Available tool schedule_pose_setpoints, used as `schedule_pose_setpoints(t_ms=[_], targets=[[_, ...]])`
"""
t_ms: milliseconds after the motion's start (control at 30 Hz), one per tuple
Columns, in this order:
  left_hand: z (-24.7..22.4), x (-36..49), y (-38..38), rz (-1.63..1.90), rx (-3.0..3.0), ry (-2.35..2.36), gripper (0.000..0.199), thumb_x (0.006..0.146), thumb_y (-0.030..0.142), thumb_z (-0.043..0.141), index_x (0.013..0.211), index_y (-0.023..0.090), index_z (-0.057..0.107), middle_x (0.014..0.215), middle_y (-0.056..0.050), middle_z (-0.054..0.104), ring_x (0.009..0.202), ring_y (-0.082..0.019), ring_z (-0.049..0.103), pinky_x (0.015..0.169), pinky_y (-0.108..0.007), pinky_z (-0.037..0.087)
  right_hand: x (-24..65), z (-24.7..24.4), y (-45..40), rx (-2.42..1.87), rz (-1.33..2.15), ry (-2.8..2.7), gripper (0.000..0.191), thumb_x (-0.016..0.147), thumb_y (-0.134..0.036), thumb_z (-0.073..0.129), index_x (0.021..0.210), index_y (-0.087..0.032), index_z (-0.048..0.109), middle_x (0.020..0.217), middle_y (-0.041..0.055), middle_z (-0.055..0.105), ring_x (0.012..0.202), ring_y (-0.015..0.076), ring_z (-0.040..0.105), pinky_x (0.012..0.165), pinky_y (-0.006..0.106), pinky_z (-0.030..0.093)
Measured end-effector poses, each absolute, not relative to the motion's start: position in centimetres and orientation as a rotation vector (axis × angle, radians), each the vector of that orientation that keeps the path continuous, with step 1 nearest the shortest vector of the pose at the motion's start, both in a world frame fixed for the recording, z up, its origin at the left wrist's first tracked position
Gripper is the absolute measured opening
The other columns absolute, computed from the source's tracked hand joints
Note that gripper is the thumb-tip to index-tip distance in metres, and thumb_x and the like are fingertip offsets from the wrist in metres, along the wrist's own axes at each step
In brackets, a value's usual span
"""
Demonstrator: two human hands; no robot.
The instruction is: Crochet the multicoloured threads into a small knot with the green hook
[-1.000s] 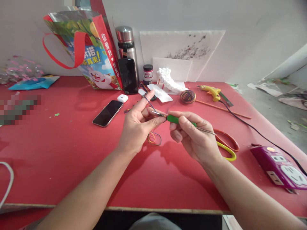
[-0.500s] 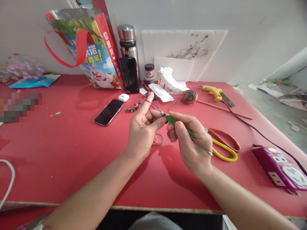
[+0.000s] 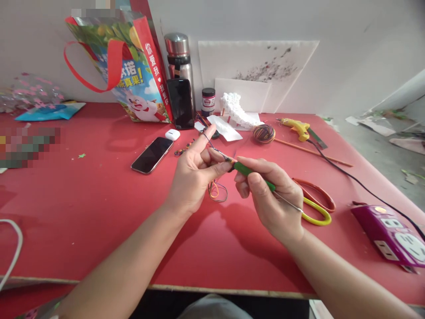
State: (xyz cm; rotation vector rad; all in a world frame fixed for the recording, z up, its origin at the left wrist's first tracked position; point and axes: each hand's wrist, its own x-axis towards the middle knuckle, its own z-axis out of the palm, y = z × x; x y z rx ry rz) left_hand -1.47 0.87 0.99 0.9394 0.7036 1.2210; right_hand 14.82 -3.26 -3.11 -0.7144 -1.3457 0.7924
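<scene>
My right hand is closed round the green handle of a crochet hook; its metal shaft sticks out toward my wrist. Pinched between thumb and fingers of my left hand is a small dark piece of multicoloured yarn work, mostly hidden by the fingertips. Over the raised left index finger runs a dark strand of yarn down to the hook's tip. Loops of loose yarn hang below the left hand. Farther back sits a multicoloured yarn ball.
Scissors lie partly behind my right hand. A yellow glue gun, a wooden stick and a purple power socket box are to the right. A phone, earbud case, gift bag and steel flask stand left and behind.
The hook's handle has shifted slightly right and more of its shaft shows. The right hand has moved a little right; the left keeps its pinch. The whole view has shifted slightly.
</scene>
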Motion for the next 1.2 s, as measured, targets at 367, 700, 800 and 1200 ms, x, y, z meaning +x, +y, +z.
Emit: schedule_pose_setpoints(t_ms=[367,700,800,1200], targets=[[1.1,-1.8,0.9,1.233,0.968,0.748,0.108,0.071,0.013,0.096,0.168,0.022,0.049,0.077,0.007,0.074,0.077,-0.011,0.07,0.08,-0.023,0.055,15.5,-2.9,-3.1,-0.674,0.857,-1.368,0.028,0.108,-0.025,0.069,0.132,-0.033,0.081,0.093,0.0015,0.074,0.072,0.0119,0.065,0.066,0.029,0.058],[1.4,-1.9,0.9,1.249,0.973,0.765,0.109,0.073,0.013,0.094,0.17,0.022,0.047,0.074,0.008,0.07,0.073,-0.011,0.066,0.077,-0.024,0.054,15.9,-2.7,-3.2,-0.706,0.801,-1.418,0.032,0.108,-0.022,0.069,0.134,-0.037,0.081,0.089,-0.0004,0.07,0.071,0.0113,0.062,0.066,0.029,0.052],[1.4,-2.1,0.9,1.252,0.99,0.778,0.104,0.073,0.015,0.095,0.167,0.024,0.051,0.075,0.007,0.07,0.074,-0.011,0.066,0.075,-0.025,0.053,15.9,-2.7,-3.2,-0.696,0.807,-1.415,0.033,0.109,-0.021,0.068,0.135,-0.037,0.081,0.09,0.0,0.071,0.071,0.0116,0.062,0.066,0.03,0.053],[1.6,-2.2,1.1,1.249,0.966,0.747,0.096,0.074,0.012,0.094,0.162,0.024,0.057,0.074,0.008,0.069,0.071,-0.01,0.065,0.074,-0.024,0.052,16.2,-2.8,-3.0,-0.752,0.761,-1.434,0.027,0.108,-0.03,0.069,0.131,-0.034,0.083,0.09,0.0032,0.074,0.069,0.0149,0.062,0.064,0.033,0.056]])
